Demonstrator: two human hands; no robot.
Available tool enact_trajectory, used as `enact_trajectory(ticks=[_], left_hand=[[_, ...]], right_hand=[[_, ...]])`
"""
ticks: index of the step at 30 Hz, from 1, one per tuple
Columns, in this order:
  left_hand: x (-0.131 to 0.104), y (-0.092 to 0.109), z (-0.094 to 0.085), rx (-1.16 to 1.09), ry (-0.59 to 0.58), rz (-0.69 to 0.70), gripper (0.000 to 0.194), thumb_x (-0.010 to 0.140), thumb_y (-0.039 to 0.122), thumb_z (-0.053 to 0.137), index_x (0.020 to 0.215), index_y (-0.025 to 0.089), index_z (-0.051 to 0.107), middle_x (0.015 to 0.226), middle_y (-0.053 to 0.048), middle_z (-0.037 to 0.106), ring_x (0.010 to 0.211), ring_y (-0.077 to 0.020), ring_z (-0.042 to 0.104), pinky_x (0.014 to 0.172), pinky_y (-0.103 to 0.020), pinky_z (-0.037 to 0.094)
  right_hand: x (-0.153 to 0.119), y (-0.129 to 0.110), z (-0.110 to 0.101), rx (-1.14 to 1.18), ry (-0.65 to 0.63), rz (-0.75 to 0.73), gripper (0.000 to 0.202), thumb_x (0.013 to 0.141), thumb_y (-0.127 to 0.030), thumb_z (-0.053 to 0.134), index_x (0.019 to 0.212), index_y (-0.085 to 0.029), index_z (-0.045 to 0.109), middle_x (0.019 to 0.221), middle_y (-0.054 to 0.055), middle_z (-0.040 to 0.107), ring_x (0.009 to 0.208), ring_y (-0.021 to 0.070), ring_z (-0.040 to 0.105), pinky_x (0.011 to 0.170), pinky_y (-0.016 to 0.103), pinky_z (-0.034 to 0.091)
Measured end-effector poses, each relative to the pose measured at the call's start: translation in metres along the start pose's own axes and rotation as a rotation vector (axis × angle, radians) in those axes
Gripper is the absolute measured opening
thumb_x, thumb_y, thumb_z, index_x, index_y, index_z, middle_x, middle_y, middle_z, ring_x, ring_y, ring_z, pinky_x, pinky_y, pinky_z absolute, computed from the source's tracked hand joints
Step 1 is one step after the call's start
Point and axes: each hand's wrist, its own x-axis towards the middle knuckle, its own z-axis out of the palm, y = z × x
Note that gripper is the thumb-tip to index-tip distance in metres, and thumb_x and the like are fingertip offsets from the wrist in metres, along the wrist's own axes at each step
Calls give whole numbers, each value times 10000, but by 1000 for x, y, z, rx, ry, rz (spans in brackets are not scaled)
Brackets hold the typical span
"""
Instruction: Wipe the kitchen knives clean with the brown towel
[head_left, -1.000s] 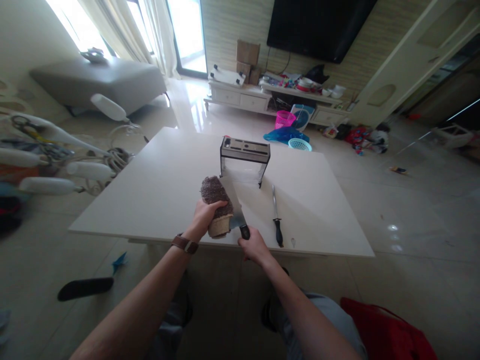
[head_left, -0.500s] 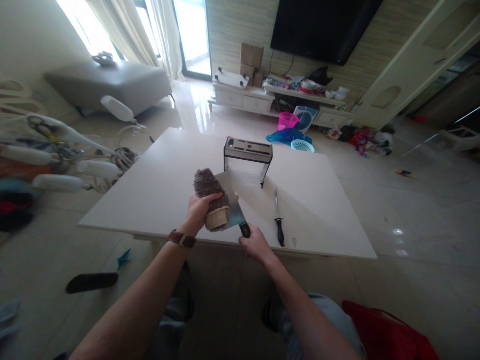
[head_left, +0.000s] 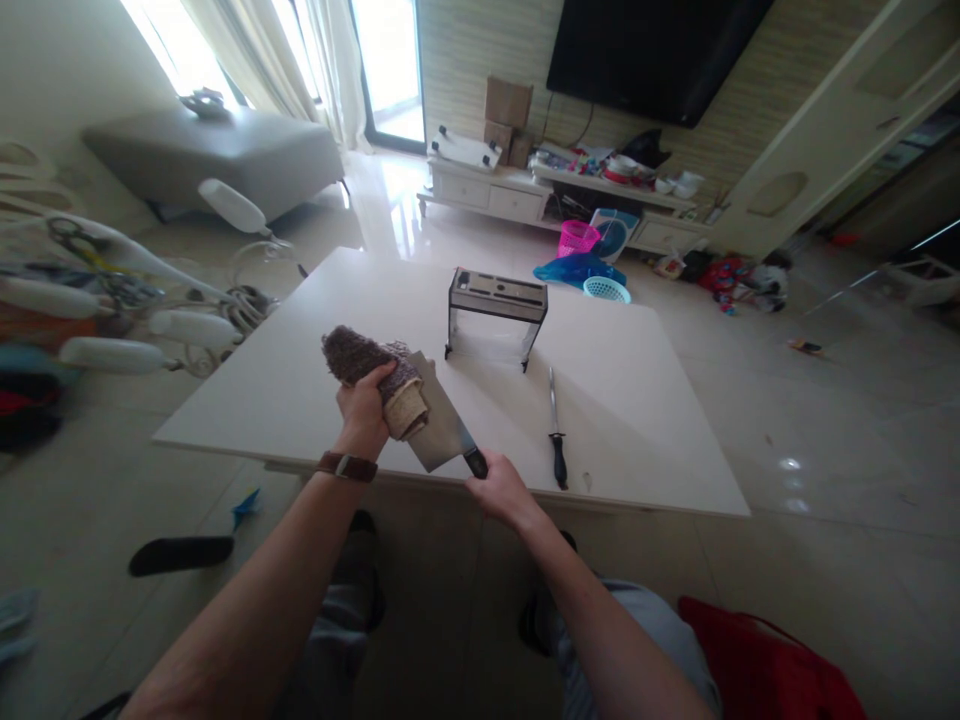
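Observation:
My left hand (head_left: 365, 400) grips a folded brown shaggy cloth (head_left: 360, 358) with a beige underside, held against the broad blade of a cleaver (head_left: 442, 415). Around the cleaver's black handle my right hand (head_left: 499, 485) is closed. Part of the blade lies hidden behind the cloth. Both hands are above the front edge of the white table (head_left: 255, 400). To the right on the tabletop lies a sharpening steel (head_left: 557, 440) with a black handle, and a small ring-like item (head_left: 587, 481) sits beside it. Farther back stands a knife block (head_left: 497, 310) with a slotted top and clear sides.
Beyond the table are a pink basket (head_left: 577, 238), a blue bag (head_left: 574, 270) and a light blue basket (head_left: 607, 291). White-padded equipment (head_left: 120, 355) stands on the left. A red bag (head_left: 757, 660) rests on the floor at lower right.
My left hand and the cloth have moved left across the blade, and more of the blade shows. My right hand with the cleaver has shifted slightly left.

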Motion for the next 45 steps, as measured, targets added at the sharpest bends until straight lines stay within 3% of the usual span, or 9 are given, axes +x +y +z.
enact_trajectory(ticks=[6,13,24,31,39,45], left_hand=[[2,-13,5,9,16,-18,376,503,122,845,851,130,705,927,-55,746,779,-187,707,753,-334,622],[-7,-17,9,36,-49,-78,396,477,127,856,847,117,715,911,-71,746,745,-190,702,696,-324,610],[-35,-33,5,196,-245,-204,379,501,153,866,856,121,739,873,-77,768,707,-197,717,704,-340,617],[-46,-44,-1,520,-479,-220,482,498,227,910,951,131,775,979,-131,794,820,-256,743,743,-357,612],[-56,-53,9,543,-546,-211,460,517,219,889,948,123,759,968,-117,789,823,-238,734,800,-370,601],[-63,-52,8,585,-557,-205,441,519,206,889,933,126,761,951,-110,787,823,-236,730,794,-365,600]], right_hand=[[2,9,-2,3,13,67,65,688,-147,516,730,-195,527,626,-51,470,582,101,454,545,218,357],[0,14,-1,50,15,147,75,685,-153,522,730,-206,496,631,-52,462,491,93,434,431,206,349],[-8,15,0,108,90,169,106,667,-141,509,723,-217,460,600,-68,423,453,97,456,371,192,365],[-3,25,-1,256,102,306,135,644,-163,504,767,-218,492,521,-87,429,374,116,446,365,229,382],[9,13,-4,304,166,287,149,709,-210,542,852,-187,576,485,-73,494,357,130,476,386,231,393],[10,17,-4,332,162,288,158,739,-224,558,890,-187,589,496,-60,528,358,147,494,370,239,391]])
